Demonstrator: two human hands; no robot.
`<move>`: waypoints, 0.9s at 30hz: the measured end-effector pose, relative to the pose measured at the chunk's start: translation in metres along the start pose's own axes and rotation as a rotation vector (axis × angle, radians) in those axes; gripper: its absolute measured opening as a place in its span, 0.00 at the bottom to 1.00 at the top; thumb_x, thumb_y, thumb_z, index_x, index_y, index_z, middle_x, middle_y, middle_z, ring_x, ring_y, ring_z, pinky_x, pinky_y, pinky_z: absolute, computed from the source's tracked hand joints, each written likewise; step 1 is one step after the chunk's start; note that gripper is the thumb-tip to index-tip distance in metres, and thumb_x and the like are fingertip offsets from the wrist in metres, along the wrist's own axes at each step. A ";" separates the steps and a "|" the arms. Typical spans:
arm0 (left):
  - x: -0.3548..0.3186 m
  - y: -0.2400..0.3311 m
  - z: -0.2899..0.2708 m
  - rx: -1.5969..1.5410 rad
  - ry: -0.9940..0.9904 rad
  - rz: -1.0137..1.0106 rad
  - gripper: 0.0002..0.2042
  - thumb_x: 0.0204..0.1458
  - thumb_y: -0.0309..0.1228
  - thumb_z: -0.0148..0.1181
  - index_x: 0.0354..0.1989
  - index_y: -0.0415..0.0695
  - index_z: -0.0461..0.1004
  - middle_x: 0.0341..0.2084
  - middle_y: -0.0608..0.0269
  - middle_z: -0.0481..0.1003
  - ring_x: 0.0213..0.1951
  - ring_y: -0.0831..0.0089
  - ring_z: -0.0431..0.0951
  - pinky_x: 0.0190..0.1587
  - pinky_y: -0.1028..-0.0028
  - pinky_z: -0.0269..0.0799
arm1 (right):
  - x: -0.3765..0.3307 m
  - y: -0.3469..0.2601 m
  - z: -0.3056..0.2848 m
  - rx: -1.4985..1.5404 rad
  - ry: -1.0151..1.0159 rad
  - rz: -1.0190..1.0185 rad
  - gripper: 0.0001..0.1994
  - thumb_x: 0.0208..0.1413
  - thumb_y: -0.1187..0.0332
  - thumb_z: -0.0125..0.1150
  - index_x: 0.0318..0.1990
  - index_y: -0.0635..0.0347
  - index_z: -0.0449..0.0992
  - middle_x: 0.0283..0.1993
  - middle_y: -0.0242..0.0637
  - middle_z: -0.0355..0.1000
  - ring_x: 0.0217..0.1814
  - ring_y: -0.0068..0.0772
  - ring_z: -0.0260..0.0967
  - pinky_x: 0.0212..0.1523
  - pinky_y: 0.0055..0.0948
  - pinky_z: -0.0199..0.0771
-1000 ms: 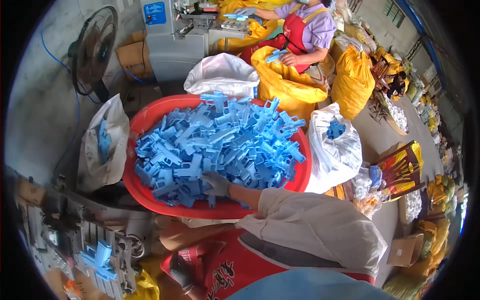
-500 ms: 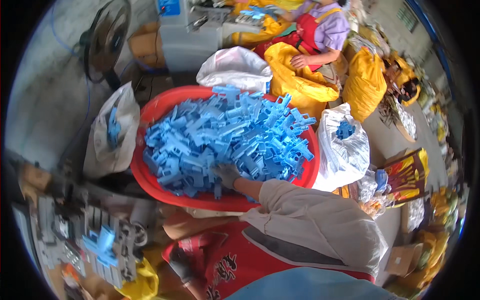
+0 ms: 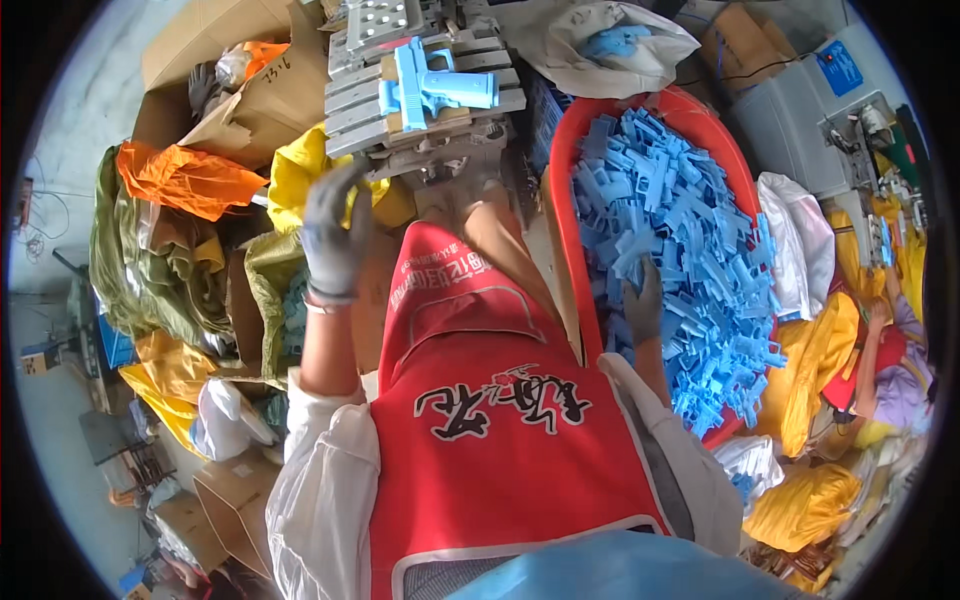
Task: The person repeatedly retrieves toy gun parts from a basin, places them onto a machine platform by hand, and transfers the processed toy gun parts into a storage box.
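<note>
My left hand (image 3: 337,240), in a grey glove, is raised beside the grey slatted workbench (image 3: 355,115), fingers apart and holding nothing. A light-blue plastic toy pistol (image 3: 455,90) lies on its side on the bench, beyond this hand. To my right, a red oval tub (image 3: 562,190) is heaped with many loose blue toy-gun pieces (image 3: 690,240). My gloved right hand (image 3: 643,305) reaches into the heap at its near-left side. Its fingers close around a blue toy-gun piece (image 3: 632,258), partly hidden among the others.
A white sack (image 3: 590,55) with blue pieces stands beyond the tub; another white sack (image 3: 797,245) lies right of it. Cardboard boxes (image 3: 265,120), orange cloth (image 3: 190,178) and yellow bags fill the left. A person in purple sleeves (image 3: 900,380) works at the far right.
My view has swung from the tub toward the bench, so the tub now appears on the right. My left hand has risen into plain view. My right hand is still in the heap.
</note>
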State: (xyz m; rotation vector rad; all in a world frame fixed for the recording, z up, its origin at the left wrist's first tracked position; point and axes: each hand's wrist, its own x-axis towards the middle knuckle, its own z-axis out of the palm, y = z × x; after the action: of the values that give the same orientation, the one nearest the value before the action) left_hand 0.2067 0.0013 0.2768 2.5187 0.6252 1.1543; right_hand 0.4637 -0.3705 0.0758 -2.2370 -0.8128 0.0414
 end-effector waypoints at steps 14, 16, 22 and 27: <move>0.100 -0.046 0.025 -0.159 -0.284 0.015 0.23 0.49 0.33 0.65 0.54 0.42 0.70 0.49 0.53 0.72 0.50 0.62 0.75 0.52 0.68 0.69 | 0.076 -0.113 0.004 0.541 0.027 -0.069 0.23 0.58 0.68 0.56 0.60 0.64 0.63 0.56 0.46 0.66 0.60 0.39 0.63 0.59 0.33 0.62; 0.097 -0.051 0.025 -0.195 -0.294 -0.035 0.25 0.49 0.35 0.65 0.56 0.43 0.68 0.50 0.51 0.72 0.51 0.60 0.74 0.53 0.68 0.68 | 0.067 -0.119 0.010 0.697 0.025 0.036 0.22 0.60 0.66 0.54 0.60 0.64 0.64 0.54 0.43 0.68 0.57 0.35 0.66 0.58 0.32 0.63; 0.092 -0.047 0.023 -0.200 -0.294 -0.062 0.27 0.49 0.35 0.65 0.58 0.42 0.67 0.51 0.52 0.72 0.52 0.62 0.73 0.53 0.69 0.68 | 0.051 -0.146 0.011 0.914 -0.016 0.277 0.24 0.63 0.50 0.46 0.55 0.61 0.68 0.42 0.35 0.73 0.42 0.25 0.70 0.41 0.25 0.70; 0.089 -0.046 0.025 -0.221 -0.236 -0.038 0.28 0.48 0.39 0.66 0.57 0.43 0.68 0.43 0.53 0.77 0.45 0.64 0.78 0.47 0.68 0.72 | 0.044 -0.164 0.001 0.939 0.015 0.312 0.26 0.63 0.45 0.43 0.52 0.61 0.68 0.42 0.34 0.73 0.40 0.23 0.70 0.42 0.23 0.70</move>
State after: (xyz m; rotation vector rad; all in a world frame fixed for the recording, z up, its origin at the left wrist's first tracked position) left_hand 0.2656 0.0839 0.2982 2.3940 0.4552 0.8442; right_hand 0.4094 -0.2592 0.1922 -1.4327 -0.3061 0.4564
